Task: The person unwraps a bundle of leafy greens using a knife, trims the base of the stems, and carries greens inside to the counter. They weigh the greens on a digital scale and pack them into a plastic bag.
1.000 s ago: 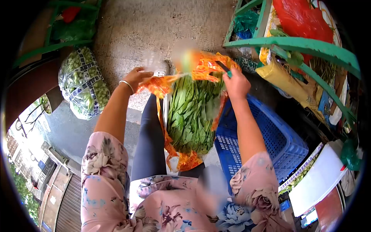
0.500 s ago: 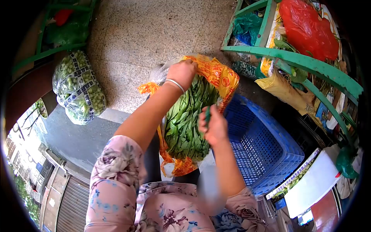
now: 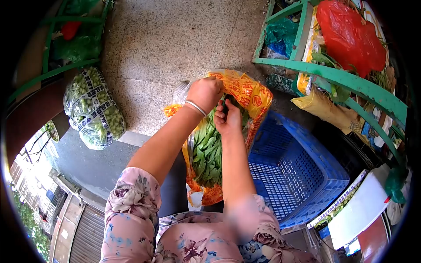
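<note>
A yellow-orange printed plastic bag (image 3: 254,94) lies open around a bundle of long green leafy vegetables (image 3: 207,151). With its fingers closed, my left hand (image 3: 205,92) grips the bag's upper edge; a pale bracelet circles that wrist. My right hand (image 3: 229,118) is over the upper part of the greens, just below my left hand. Its fingers curl around a small dark green tool (image 3: 226,105), mostly hidden, whose kind I cannot make out.
A blue plastic crate (image 3: 298,168) stands right of the bag. Clear bags of green vegetables (image 3: 94,107) lie at the left. Green metal frames (image 3: 346,76) line the right, with a red plastic bag (image 3: 348,37) on top. Speckled floor (image 3: 175,39) stretches ahead.
My right hand has moved up and left, from the side of the greens to near my left hand, still with the green tool. My left hand keeps its grip on the bag.
</note>
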Motion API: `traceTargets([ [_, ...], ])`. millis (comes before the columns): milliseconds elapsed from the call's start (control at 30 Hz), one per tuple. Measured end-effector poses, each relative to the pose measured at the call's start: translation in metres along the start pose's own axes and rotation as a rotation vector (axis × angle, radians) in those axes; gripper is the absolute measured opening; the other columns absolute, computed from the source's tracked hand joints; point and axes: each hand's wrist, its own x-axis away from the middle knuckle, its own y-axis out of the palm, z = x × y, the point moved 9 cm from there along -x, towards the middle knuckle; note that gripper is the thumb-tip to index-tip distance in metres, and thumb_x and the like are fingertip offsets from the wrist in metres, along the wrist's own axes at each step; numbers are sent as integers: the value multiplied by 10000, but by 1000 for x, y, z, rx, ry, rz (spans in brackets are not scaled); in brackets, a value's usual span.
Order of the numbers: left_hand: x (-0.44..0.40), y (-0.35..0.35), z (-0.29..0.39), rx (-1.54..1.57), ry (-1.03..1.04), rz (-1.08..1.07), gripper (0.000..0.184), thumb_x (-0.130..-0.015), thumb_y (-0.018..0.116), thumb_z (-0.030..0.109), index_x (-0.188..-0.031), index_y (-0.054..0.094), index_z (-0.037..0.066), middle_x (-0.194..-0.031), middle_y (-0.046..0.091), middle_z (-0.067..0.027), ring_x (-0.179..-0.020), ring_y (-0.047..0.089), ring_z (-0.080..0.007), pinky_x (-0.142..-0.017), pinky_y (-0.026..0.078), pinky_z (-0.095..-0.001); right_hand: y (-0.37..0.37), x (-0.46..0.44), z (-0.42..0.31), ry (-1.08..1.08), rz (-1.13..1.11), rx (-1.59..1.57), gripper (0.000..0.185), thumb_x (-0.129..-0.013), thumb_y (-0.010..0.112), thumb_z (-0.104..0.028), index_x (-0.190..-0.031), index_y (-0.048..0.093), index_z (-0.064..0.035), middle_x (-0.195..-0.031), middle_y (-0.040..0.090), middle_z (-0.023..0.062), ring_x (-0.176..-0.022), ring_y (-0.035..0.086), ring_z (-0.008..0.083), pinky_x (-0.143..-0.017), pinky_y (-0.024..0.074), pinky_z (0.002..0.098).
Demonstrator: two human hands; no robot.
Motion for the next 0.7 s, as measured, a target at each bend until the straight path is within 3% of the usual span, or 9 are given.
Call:
traceTargets([
  [200,2,5,-5,96,-55,-37,100,-645,612,126,-725,641,73,-678,595,-87,-627,588,-262,-587,488,-341,22,-13,-23,-247,109,156,222,-894,358,-202,-759,501,-99,-589,457,-12,-409,351,72,-350,235,206],
  [267,1,9,-4,79,-47,-19,106,-639,630,134,-723,639,70,-691,602,-94,-631,589,-262,-589,487,-339,41,-37,-30,-233,-251,22,159,-848,384,-153,-793,518,-86,-622,491,-5,-435,392,74,-358,264,197],
  [400,-5,9,-4,120,-64,-2,100,-639,632,134,-711,633,65,-694,604,-101,-640,590,-266,-598,483,-342,55,-39,-40,-287,-35,-61,185,-809,376,-181,-814,532,-81,-694,550,13,-498,457,85,-387,322,192],
  [467,-5,8,-3,142,-73,4,94,-637,628,133,-700,627,64,-684,598,-105,-645,588,-271,-604,481,-347,50,-32,-45,-294,45,-64,199,-811,365,-197,-778,529,-90,-613,506,-10,-441,412,88,-369,301,198],
  [533,-5,6,-3,180,-79,-9,89,-633,631,123,-697,623,61,-674,595,-105,-645,588,-272,-601,480,-349,70,-29,-40,-163,-513,-17,202,-815,352,-189,-750,513,-86,-533,434,-24,-397,359,94,-353,262,202],
  [600,0,1,-6,150,-83,33,86,-632,630,110,-701,623,58,-679,597,-108,-643,588,-274,-599,482,-348,54,-8,-41,-186,-391,-37,227,-849,345,-213,-716,486,-95,-491,367,-23,-371,291,86,-341,207,215],
  [667,3,-1,-23,173,-129,48,82,-675,585,120,-730,609,65,-740,603,-135,-675,585,-307,-643,486,-382,73,59,-56,-267,-843,-95,268,-884,337,-255,-708,473,-105,-466,338,-23,-352,246,79,-336,176,225],
  [700,5,-5,-28,161,-133,64,85,-678,581,111,-739,611,61,-735,604,-139,-679,587,-309,-644,487,-381,70,84,-62,-316,-826,-65,287,-893,334,-279,-710,470,-105,-460,325,-26,-351,228,77,-334,166,227],
])
